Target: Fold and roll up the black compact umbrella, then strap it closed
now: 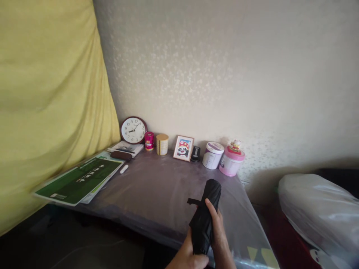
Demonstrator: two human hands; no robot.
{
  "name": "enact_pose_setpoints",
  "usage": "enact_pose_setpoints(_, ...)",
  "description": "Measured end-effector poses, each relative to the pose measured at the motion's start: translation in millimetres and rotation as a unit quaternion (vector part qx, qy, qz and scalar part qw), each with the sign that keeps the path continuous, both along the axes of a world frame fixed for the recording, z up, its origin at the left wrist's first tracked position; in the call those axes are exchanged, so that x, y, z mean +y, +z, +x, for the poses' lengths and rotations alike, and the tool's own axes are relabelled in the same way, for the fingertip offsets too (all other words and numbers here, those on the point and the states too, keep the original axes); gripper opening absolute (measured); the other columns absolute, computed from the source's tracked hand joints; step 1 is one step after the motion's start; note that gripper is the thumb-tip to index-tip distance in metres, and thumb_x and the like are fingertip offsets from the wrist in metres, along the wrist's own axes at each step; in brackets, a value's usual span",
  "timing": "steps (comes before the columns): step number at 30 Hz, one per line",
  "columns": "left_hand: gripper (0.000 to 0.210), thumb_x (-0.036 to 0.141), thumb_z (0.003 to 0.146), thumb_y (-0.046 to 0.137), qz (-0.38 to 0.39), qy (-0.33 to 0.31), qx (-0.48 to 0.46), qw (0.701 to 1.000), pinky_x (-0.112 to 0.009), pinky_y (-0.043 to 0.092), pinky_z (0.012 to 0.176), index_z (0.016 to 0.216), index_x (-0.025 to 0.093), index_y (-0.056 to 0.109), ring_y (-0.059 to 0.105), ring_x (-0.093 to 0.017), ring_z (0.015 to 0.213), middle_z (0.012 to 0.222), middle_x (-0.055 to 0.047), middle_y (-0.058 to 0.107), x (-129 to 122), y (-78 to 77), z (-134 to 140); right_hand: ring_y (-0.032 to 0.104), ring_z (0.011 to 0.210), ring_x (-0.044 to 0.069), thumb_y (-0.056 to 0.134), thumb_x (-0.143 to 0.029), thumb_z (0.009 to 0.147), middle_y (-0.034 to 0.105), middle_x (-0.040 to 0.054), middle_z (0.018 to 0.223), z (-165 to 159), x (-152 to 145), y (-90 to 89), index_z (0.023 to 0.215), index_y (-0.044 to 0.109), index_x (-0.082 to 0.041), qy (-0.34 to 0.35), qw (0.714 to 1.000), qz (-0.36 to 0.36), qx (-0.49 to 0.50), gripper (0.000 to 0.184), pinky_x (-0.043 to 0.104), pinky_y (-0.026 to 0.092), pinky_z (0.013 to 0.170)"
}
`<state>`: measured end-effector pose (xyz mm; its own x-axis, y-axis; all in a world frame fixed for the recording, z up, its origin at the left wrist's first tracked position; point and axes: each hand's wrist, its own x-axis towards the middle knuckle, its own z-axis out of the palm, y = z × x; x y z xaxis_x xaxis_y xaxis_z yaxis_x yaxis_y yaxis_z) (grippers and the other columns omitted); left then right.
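Both hands, left hand [187, 257] and right hand [218, 231], grip a folded black umbrella [205, 213] above the grey table [157, 190]; beyond them, a wall clock [133, 129] leans on the wall.

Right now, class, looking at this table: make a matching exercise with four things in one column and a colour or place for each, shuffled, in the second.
Things
1. umbrella
2. clock
3. picture frame
4. green board

Colour or place
A. at the table's left edge
B. black, held in both hands
C. leaning on the wall at the back left
D. between the cream tin and the white tub

Pairs: 1-B, 2-C, 3-D, 4-A
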<state>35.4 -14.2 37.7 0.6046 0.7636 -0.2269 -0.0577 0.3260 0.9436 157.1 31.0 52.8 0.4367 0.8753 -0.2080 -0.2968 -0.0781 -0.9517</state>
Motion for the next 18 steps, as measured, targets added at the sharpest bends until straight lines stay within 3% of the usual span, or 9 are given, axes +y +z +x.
enact_pose_setpoints(5,0.083,0.009,0.063,0.053,0.144,0.046,0.075,0.986,-0.026,0.042,0.077,0.137,0.017,0.016,0.058,-0.018,0.091,0.109,-0.008,0.058,0.7,-16.4,4.3,0.064,0.064,0.021,0.069,-0.052,0.062,0.067,0.0035,0.071,-1.0,-0.8,-5.1,0.103,0.059,-0.012,0.044,0.999,-0.005,0.02,0.058,0.03,0.052,0.059)
enact_pose_setpoints(8,0.09,0.008,0.061,0.053,0.201,0.073,0.144,0.966,-0.032,0.033,0.098,0.139,0.015,0.009,0.045,-0.025,0.119,0.136,-0.016,0.039,2.9,-30.7,3.9,0.064,0.061,0.022,0.071,-0.051,0.061,0.067,0.0044,0.069,-2.5,-1.8,-9.1,0.104,0.057,-0.011,0.047,0.999,0.002,0.019,0.061,0.031,0.052,0.056)
enact_pose_setpoints(11,0.094,0.007,0.059,0.055,0.227,0.073,0.15,0.959,-0.035,0.023,0.107,0.14,0.013,0.007,0.029,-0.027,0.131,0.146,-0.016,0.021,5.2,-34.2,-0.8,0.064,0.061,0.021,0.072,-0.051,0.058,0.068,0.0049,0.07,-3.2,-1.7,-11.7,0.104,0.058,-0.011,0.037,0.999,0.001,0.029,0.062,0.03,0.052,0.056)
enact_pose_setpoints(14,0.099,0.011,0.059,0.06,0.198,0.034,0.051,0.978,-0.035,0.035,0.099,0.14,0.017,0.003,0.043,-0.026,0.121,0.14,-0.015,0.034,6.7,-20.1,-7.0,0.064,0.061,0.021,0.073,-0.05,0.057,0.068,0.0041,0.069,-2.9,-0.4,-12.0,0.099,0.06,-0.011,0.022,0.999,-0.007,0.04,0.058,0.029,0.052,0.057)
enact_pose_setpoints(16,0.095,0.024,0.066,0.063,0.113,0.005,-0.012,0.994,-0.031,0.049,0.076,0.139,0.024,0.002,0.062,-0.019,0.09,0.127,-0.012,0.049,7.4,-6.4,-9.3,0.064,0.059,0.021,0.072,-0.051,0.058,0.068,0.004,0.066,-2.4,0.9,-12.3,0.093,0.062,-0.01,0.027,0.998,-0.017,0.054,0.055,0.03,0.052,0.057)
enact_pose_setpoints(18,0.085,0.039,0.072,0.06,0.047,0.007,-0.034,0.998,-0.023,0.047,0.054,0.138,0.028,0.007,0.06,-0.009,0.059,0.117,-0.01,0.054,7.9,3.5,-9.2,0.063,0.057,0.02,0.071,-0.052,0.06,0.067,0.0042,0.064,-1.5,2.2,-13.8,0.089,0.063,-0.01,0.033,0.997,-0.026,0.06,0.052,0.029,0.052,0.056)
